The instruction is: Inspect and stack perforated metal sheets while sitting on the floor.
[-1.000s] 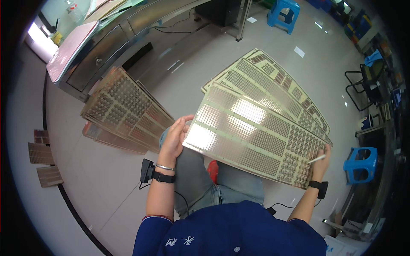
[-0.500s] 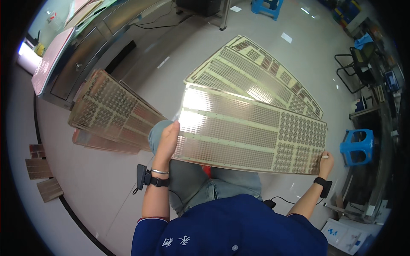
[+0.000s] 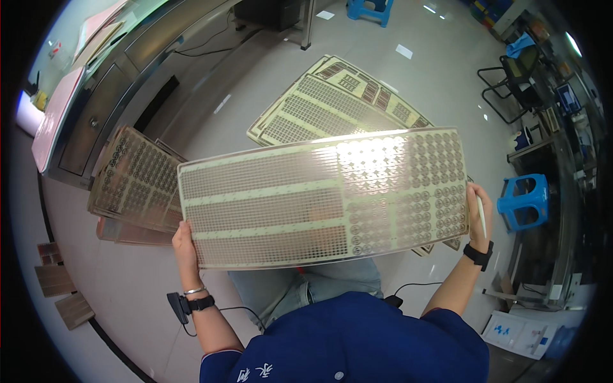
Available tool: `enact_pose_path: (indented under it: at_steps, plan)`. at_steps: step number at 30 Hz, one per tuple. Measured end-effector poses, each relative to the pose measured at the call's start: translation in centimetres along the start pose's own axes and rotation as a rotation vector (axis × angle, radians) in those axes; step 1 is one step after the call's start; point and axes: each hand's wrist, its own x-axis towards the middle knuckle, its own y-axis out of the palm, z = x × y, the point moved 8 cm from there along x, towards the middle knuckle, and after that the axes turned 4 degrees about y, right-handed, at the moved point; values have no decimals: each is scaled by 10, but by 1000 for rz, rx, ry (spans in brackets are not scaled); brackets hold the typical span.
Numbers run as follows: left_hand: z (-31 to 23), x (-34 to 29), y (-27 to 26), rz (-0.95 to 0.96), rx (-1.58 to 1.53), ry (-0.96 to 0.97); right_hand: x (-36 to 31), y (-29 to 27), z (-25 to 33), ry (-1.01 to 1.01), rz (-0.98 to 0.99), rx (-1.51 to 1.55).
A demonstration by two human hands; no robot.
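Observation:
A large, thin circuit board panel [image 3: 268,198], pale green with rows of small metallic patterns and round shapes at its right part, is held up over my lap. My left hand [image 3: 184,252] grips its left edge near the lower corner. Closed on the right edge is my right hand [image 3: 479,207], which also has a slim white pen-like stick [image 3: 481,217] between its fingers. Behind the panel lies a stack of similar panels [image 3: 300,105], partly covered by it. Glare hides some of the pattern at the upper right.
Another stack of panels [image 3: 131,169] leans at the left beside a metal drawer cabinet [image 3: 96,118]. Blue plastic stools stand at the right [image 3: 525,203] and far back [image 3: 369,9]. A black chair [image 3: 511,83] is at the far right. Sample pieces [image 3: 54,281] lie at the far left.
The panel has been moved left and raised, and its right end has swung up, away from my lap. Both hands kept hold of it. The whole view has also shifted slightly.

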Motion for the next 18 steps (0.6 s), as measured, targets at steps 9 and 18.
enact_pose_path:
  at_steps: [9,18]
  plan:
    - [24,-20,-39,-71,68,-61,6,34,22,-31,107,206]
    - [-22,-28,-28,-102,-225,47,11,34,19,-44,91,222]
